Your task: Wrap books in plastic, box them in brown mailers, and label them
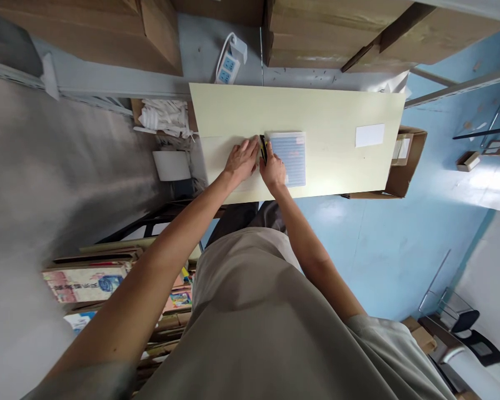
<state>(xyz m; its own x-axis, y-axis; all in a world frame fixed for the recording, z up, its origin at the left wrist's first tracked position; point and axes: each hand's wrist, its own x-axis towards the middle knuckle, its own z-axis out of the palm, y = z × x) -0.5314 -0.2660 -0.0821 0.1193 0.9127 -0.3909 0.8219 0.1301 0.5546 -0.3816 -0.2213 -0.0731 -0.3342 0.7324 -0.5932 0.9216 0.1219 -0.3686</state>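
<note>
Head view: left hand (240,160) flat, right hand (274,171) gripping tool (263,146); boxes (316,33), power strip (228,69) beyond.

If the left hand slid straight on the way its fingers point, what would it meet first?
Likely the slim black tool at the right hand, just ahead of the left hand; whether they already touch is hard to tell from this view.

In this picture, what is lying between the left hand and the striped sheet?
The head view shows a black object between the left hand and the striped sheet, with the right hand at it.
</note>
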